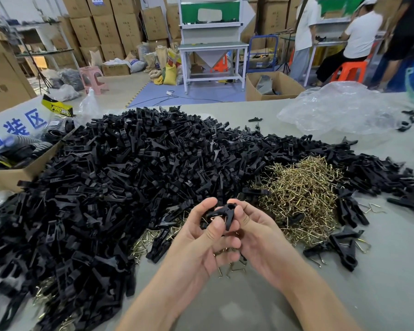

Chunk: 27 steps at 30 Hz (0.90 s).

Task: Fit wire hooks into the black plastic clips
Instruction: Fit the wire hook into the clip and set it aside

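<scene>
Head view: both hands meet just above the near edge of the table (380, 278), sharing one black plastic clip (221, 211). The left hand (198, 240) pinches the clip with its thumb laid over the lower arm, fingers curled underneath. The right hand (256, 232) grips the other side with curled fingers, its fingertips on the clip's round end. A glint of brass wire shows at the left thumb, but I cannot tell whether a hook is seated in the clip.

Behind and to the left of the hands, a large heap of black clips (129, 175) covers much of the table. A smaller heap of brass-coloured wire hooks (301, 187) lies just right of the hands, ringed by the clips. A few loose hooks (234, 268) lie on the table under the hands. To the right, a small group of clips with hooks fitted (339, 247) rests apart from the heap.

A cardboard box (22, 170) sits at the left edge, and a crumpled clear plastic bag (337, 111) lies at the far right. Beyond the table stand a white workbench (213, 46), stacked cartons (105, 27) and an orange stool (349, 70).
</scene>
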### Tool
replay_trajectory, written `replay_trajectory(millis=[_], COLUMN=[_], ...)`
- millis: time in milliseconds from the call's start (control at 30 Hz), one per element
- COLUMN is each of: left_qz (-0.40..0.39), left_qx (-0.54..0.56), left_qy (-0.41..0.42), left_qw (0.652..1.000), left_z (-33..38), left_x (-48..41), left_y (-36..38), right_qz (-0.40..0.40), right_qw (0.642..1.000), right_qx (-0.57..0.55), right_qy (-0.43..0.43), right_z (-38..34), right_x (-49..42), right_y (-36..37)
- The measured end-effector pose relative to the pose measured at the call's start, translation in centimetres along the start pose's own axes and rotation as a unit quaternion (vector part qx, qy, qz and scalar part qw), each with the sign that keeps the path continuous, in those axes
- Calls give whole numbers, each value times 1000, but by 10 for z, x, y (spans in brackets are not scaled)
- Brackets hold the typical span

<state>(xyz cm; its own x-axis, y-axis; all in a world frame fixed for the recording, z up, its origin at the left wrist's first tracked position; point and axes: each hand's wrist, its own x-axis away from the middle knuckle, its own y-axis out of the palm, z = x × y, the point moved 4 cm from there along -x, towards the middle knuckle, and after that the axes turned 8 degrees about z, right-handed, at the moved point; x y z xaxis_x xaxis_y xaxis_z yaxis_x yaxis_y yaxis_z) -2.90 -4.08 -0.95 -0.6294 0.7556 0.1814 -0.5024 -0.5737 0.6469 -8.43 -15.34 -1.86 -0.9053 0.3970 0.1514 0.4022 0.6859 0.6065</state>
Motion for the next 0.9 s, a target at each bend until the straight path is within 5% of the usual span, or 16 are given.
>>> replay_trajectory(millis=[300, 900], left_qz=[-22, -56], left_qx=[-33, 75], left_qy=[20, -45], left_qw=[999, 995], left_z=[0, -4], left_x=[2, 0], left_y=[1, -2], right_qz=[-24, -62], right_qw=[1000, 998], right_qx=[-1, 7], right_qy=[-7, 5], right_z=[4, 2], right_x=[1, 0], right_y=[4, -3])
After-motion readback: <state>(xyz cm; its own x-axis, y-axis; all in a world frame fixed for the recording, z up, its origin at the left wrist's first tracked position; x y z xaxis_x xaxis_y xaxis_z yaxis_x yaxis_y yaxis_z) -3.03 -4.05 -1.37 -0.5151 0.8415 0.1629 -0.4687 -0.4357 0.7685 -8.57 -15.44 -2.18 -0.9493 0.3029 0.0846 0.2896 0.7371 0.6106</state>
